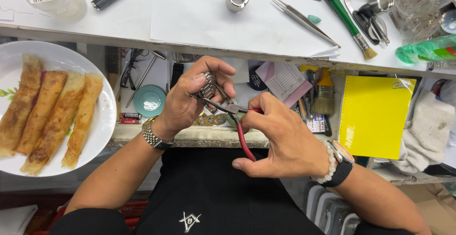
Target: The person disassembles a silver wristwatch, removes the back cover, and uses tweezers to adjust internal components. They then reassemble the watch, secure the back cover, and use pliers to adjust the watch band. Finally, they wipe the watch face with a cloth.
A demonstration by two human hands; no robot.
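We see the left hand [190, 99] clenched on a metal watch band [207, 86], held just above the open drawer [190, 135]. Right hand [280, 140] grips red-handled pliers [236, 121], tips at the band, seemingly touching it. A plate of fried rolls [102, 121] sits left of the drawer.

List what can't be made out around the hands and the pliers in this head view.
- Pliers jaw tips: hidden behind the left hand.
- Metal watch band: mostly covered by the left hand's fingers.
- Pliers' second handle: hidden inside the right hand.
- Plate: cut off by the left edge.
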